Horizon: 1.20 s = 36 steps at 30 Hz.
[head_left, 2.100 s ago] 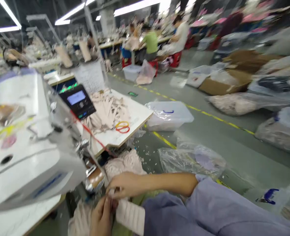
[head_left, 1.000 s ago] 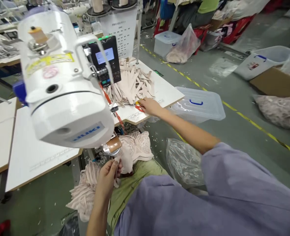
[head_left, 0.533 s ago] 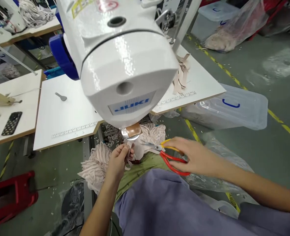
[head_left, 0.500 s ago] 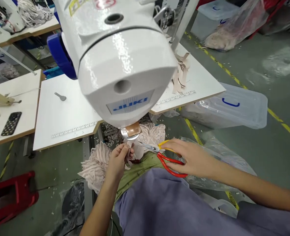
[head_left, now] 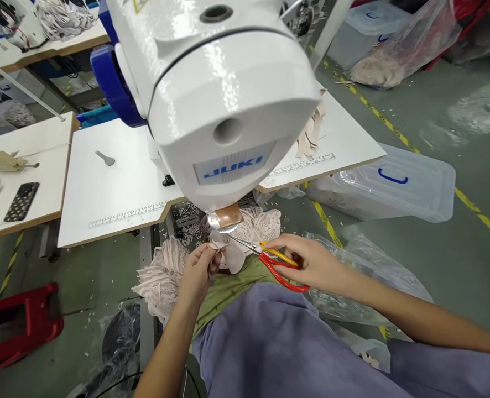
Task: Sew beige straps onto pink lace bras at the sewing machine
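Observation:
My left hand (head_left: 200,269) pinches the edge of a pale pink fabric piece (head_left: 233,257) below the sewing machine head (head_left: 228,110). In my right hand (head_left: 311,260) is a pair of scissors (head_left: 276,262) with one yellow and one red handle. Its blades point left, close to the fabric and just under the machine's round metal part (head_left: 227,226); whether they touch the cloth I cannot tell. Behind the scissors lies pale lace fabric (head_left: 265,224). A bunch of the same lace (head_left: 162,276) hangs left of my left hand.
The white table (head_left: 116,193) carries a printed ruler and a small grey tool (head_left: 105,158). Fabric strips (head_left: 311,132) lie on its right part. A lidded plastic box (head_left: 398,182) stands on the floor at right, a red stool (head_left: 21,326) at lower left.
The scissors' handles have come closer together and the scissors have shifted slightly left. The fabric at my left hand now spreads flatter. The camera view has shifted a little.

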Each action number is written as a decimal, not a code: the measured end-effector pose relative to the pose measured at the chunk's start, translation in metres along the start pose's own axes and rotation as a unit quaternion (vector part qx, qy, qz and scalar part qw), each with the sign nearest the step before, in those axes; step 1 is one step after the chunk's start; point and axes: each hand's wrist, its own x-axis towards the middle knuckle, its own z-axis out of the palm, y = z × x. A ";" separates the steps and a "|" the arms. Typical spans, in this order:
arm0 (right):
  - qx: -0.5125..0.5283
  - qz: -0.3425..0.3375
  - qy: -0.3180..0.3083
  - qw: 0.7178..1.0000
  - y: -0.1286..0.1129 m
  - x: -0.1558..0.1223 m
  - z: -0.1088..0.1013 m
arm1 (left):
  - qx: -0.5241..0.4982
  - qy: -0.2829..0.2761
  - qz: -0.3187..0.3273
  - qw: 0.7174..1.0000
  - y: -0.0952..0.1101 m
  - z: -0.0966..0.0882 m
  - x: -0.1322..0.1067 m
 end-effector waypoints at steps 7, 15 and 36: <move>0.044 -0.014 -0.021 0.999 -0.016 0.007 0.014 | -0.008 0.039 0.021 0.999 -0.005 -0.004 0.002; 0.053 -0.001 -0.043 0.998 -0.021 0.029 0.019 | 0.057 0.059 0.058 0.995 0.002 -0.004 -0.005; -0.251 -0.057 0.168 0.952 0.018 0.074 -0.061 | -0.027 -0.032 -0.010 0.999 0.015 0.012 -0.009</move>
